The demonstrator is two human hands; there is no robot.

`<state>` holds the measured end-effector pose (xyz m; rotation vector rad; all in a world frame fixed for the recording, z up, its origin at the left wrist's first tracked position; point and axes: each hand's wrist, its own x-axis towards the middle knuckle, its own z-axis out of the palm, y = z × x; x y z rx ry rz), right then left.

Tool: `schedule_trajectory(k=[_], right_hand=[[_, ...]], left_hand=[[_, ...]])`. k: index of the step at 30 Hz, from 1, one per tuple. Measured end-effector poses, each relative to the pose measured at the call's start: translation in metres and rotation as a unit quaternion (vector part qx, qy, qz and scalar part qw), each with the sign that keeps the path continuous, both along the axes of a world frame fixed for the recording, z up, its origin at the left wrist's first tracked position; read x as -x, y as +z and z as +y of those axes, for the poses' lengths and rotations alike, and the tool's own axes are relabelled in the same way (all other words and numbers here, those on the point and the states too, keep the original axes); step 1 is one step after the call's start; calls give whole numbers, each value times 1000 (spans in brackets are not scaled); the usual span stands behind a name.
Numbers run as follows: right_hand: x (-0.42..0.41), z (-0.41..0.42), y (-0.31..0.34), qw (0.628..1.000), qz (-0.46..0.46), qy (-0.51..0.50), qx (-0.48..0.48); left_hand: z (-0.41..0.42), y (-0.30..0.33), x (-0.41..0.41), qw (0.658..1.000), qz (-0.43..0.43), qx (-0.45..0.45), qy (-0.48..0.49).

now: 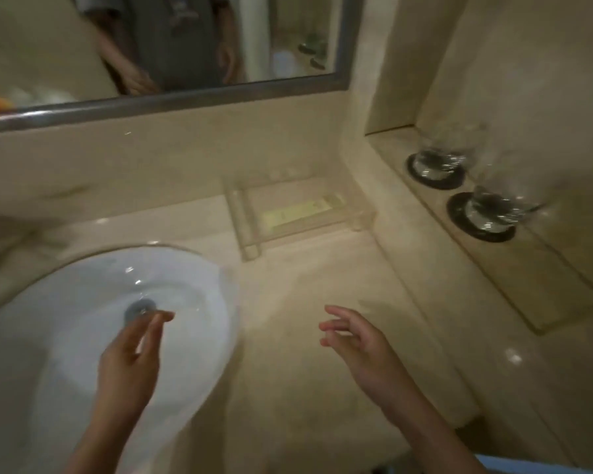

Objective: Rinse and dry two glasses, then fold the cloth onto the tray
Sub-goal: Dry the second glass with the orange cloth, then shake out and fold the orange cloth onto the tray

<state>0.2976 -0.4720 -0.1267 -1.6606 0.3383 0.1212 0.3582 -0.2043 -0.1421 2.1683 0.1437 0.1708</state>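
Opening view, head camera: looking down at a beige stone counter [322, 295], picture slightly smeared.
Left hand: the left hand [131, 354] hangs over the white basin [65, 302], fingers long and loosely together, holding nothing, just short of the drain [140, 307].
Right hand: the right hand [353, 340] floats above the counter, fingers spread and relaxed, empty too.
Glasses: the far glass [442, 155] and the near glass [493, 210] stand upright on dark coasters on the raised ledge [545, 278] at right, well apart from both hands.
Tray: a clear tray [298, 213] sits against the back wall, something pale lying in it.
Cloth: none that I can make out.
Tap: out of frame or lost in blur at left.
Step in hand: by my reading, the very start, nothing rinsed yet.
Next move: likely the right hand reaching up-right for the near glass, gripping round the wall and lifting clear of its coaster before carrying it over the basin.
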Motion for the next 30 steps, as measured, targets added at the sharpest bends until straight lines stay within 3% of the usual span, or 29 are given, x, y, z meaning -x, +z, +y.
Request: schedule_trajectory(k=[6,12,15,21,25,28,30], right_hand=[[-7,73,2,993,-5,115,1],[3,150,-3,978,15,209,17],[10,196,-3,970,15,241,30],[24,281,-4,952,15,304,38],[29,324,-4,934,20,352,51],[32,353,-3,918,24,392,57],[32,372,-2,905,20,422,54]], left_hand=[[144,-23,68,976,5,-66,207],[297,-65,126,928,130,-217,272],[309,-36,144,908,123,-203,345],[348,-14,170,922,69,-200,325],[379,-12,181,924,131,-182,308],[382,-10,184,910,194,-97,352],[378,-9,184,912,186,-58,361]])
